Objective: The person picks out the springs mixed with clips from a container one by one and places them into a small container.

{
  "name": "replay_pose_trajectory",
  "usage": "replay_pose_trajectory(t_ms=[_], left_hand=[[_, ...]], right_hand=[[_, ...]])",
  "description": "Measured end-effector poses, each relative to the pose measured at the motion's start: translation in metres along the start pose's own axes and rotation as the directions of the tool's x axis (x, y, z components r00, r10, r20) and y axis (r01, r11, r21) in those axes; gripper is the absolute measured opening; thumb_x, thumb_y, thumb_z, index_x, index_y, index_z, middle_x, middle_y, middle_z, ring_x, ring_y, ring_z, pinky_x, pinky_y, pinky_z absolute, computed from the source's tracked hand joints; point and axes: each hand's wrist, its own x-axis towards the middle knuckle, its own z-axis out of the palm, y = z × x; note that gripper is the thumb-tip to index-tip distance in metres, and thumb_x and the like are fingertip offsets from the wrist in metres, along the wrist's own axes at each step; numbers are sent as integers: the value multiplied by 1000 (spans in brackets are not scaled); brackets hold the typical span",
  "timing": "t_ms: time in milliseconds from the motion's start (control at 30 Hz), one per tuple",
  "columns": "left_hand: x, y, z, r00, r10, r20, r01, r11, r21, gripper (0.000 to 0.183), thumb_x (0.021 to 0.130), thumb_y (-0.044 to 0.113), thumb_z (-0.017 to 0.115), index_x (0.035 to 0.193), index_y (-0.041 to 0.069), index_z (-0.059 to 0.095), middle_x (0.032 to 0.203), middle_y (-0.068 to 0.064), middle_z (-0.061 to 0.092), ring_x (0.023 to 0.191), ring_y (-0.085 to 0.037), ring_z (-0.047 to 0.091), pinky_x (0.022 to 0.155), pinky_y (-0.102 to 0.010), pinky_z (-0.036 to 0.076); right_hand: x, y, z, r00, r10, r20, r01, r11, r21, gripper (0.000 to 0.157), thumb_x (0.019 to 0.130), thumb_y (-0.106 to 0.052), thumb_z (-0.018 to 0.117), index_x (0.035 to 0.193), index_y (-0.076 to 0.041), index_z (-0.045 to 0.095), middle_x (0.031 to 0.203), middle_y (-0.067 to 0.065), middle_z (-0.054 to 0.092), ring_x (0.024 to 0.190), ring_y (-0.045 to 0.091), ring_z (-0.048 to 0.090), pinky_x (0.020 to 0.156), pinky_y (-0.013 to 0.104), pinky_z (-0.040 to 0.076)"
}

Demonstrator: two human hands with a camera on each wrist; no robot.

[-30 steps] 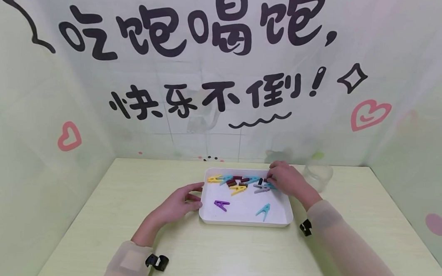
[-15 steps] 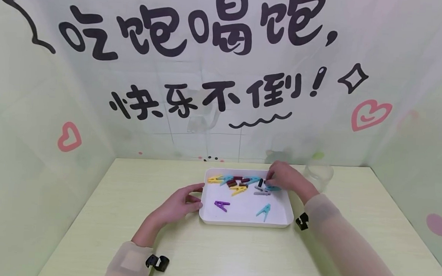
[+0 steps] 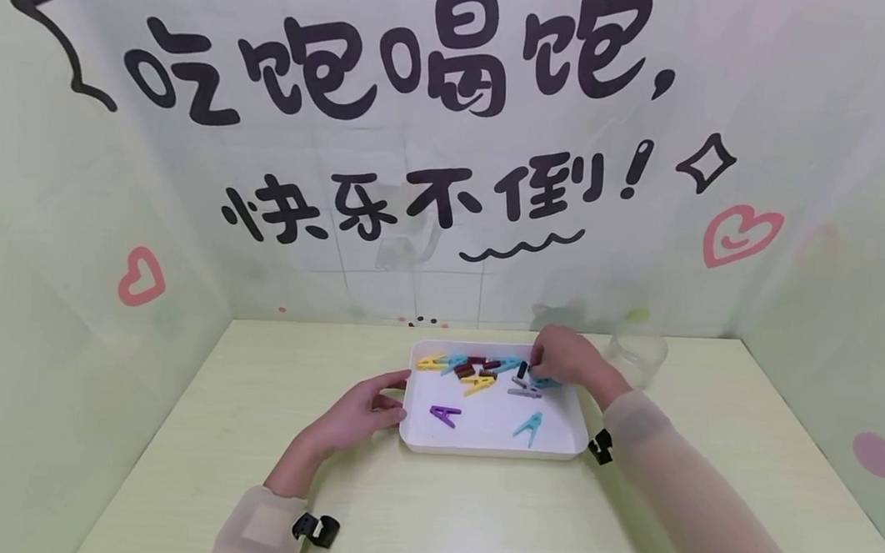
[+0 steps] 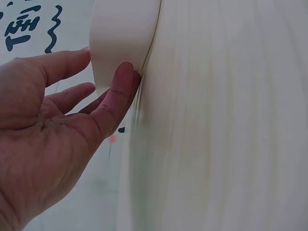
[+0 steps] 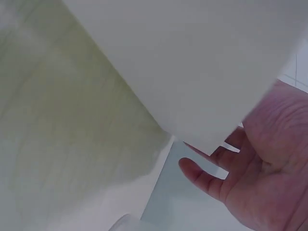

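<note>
A white tray [image 3: 479, 435] holds clothespins and several short dark red and black cylinders. My left hand [image 3: 356, 410] rests its fingers against the tray's left wall, as the left wrist view also shows. Over the back right corner, my right hand [image 3: 568, 356] reaches down with bent fingers, its fingertips hidden; I cannot tell what they pinch. Just below it lie a teal clothespin [image 3: 544, 383] and a grey clothespin [image 3: 525, 391]. A black cylinder [image 3: 522, 370] stands out left of the fingers. Nearer the front are a purple clothespin [image 3: 446, 415] and a teal one.
Yellow clothespins [image 3: 478, 384] and dark red cylinders [image 3: 465, 370] crowd the tray's back left half. A clear round container [image 3: 637, 358] stands behind my right wrist. The pale wooden table [image 3: 475, 520] ends at a printed back wall [image 3: 299, 286].
My right hand has shifted slightly left, and its fingertips now cover the dark red piece seen beside them. The grey clothespin has turned and slid slightly frontward. My left hand stays at the wall.
</note>
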Motion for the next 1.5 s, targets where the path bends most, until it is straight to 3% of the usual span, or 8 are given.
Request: replay_pose_trajectory(t_ms=[133, 267, 367, 733, 1133, 1500], left_hand=[[1, 0, 2, 1000, -10, -6, 10, 1000, 2, 63, 103, 4, 68, 160, 0, 43, 151, -21, 54, 117, -29, 66, 95, -36, 59], [-1, -1, 1, 1000, 4, -6, -4, 1000, 5, 62, 103, 4, 68, 159, -2, 43, 150, -23, 54, 117, -30, 66, 94, -37, 59], [-1, -1, 0, 1000, 16, 0, -16, 1000, -5, 62, 103, 4, 68, 159, -4, 43, 150, -25, 54, 117, -31, 65, 94, -38, 59], [0, -2, 1, 1000, -21, -16, 21, 1000, -3, 62, 103, 2, 68, 160, 0, 44, 151, -20, 54, 119, -29, 64, 94, -35, 59], [1, 0, 3, 1000, -18, -18, 18, 1000, -5, 62, 103, 1, 67, 160, 0, 43, 152, -20, 54, 122, -31, 64, 99, -39, 58], [5, -1, -1, 1000, -17, -7, 17, 1000, -23, 62, 102, 2, 68, 159, -1, 43, 152, -21, 53, 121, -31, 64, 98, -38, 59]], right_hand=[[-2, 5, -2, 996, -65, -55, 64, 998, -19, 5, 92, -19, 84, 94, -15, 81, 103, 5, 70, 93, 23, 62, 88, 41, 58], [-6, 10, -8, 989, -95, -114, 99, 995, 28, 3, 93, -20, 81, 91, -17, 81, 129, 16, 68, 119, 36, 61, 104, 52, 53], [-11, 12, -13, 983, -106, -153, 119, 990, 77, 4, 94, -18, 80, 92, -16, 81, 138, 21, 65, 132, 42, 55, 112, 58, 47], [-27, 14, -27, 947, -152, -284, 199, 969, 144, 7, 95, -18, 81, 95, -11, 79, 115, 10, 71, 117, 37, 62, 105, 56, 51], [-50, 22, -44, 926, -122, -356, 201, 961, 192, 8, 94, -14, 80, 99, -8, 79, 123, 14, 67, 119, 40, 61, 100, 58, 54], [-69, 45, -61, 896, -95, -434, 197, 961, 196, 8, 94, -14, 80, 98, -6, 80, 122, 17, 66, 117, 40, 61, 98, 61, 54]])
